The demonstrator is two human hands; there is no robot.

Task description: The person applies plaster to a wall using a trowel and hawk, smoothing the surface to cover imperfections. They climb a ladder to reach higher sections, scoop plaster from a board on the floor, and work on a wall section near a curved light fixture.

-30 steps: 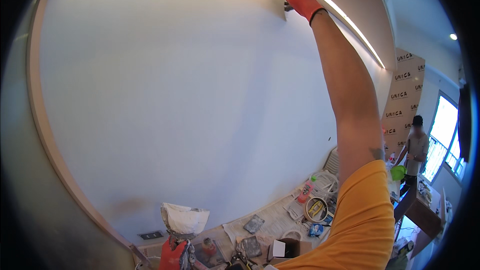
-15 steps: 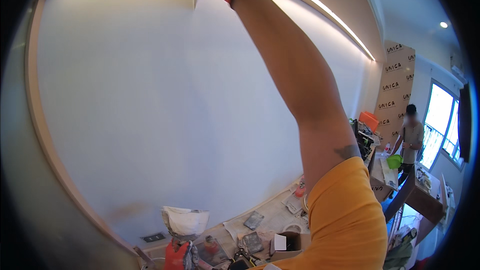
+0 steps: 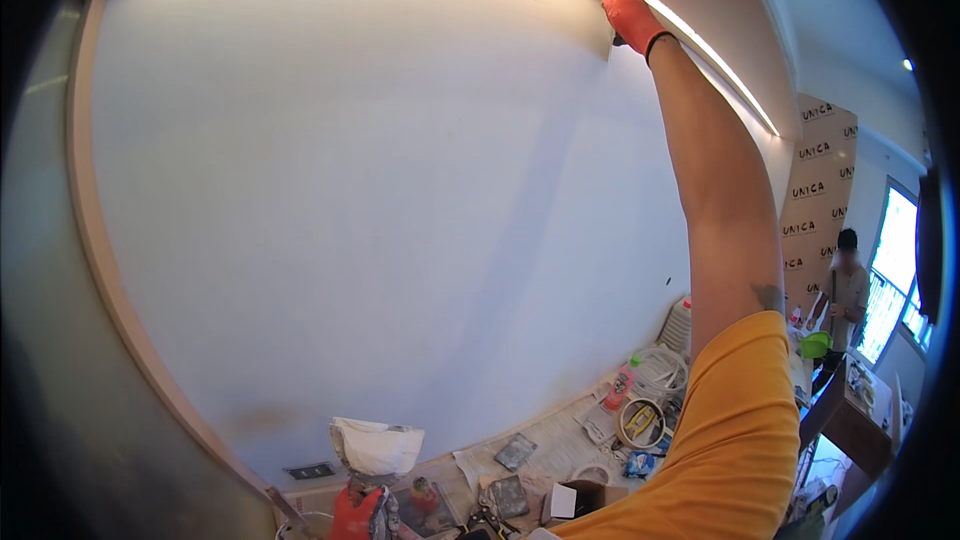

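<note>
High on the white wall, my right hand, in an orange-red glove, grips a wide putty knife. Its thin blade is seen nearly edge-on against the wall, just under the lit ceiling strip. The fingers are wrapped round the handle, which is mostly hidden. At the lower edge my gloved left hand is closed below a white load of putty. The putty rests on a tool whose blade and handle are largely hidden.
Below the wall, a cluttered surface holds a cardboard box, a bottle with pink liquid, a tape roll and coiled hose. A wall socket sits low left. A person stands far right, near a window.
My right hand has swept right along the top of the wall with the putty knife. My left hand stays low with the putty. The view has shifted slightly, showing more of the clutter.
</note>
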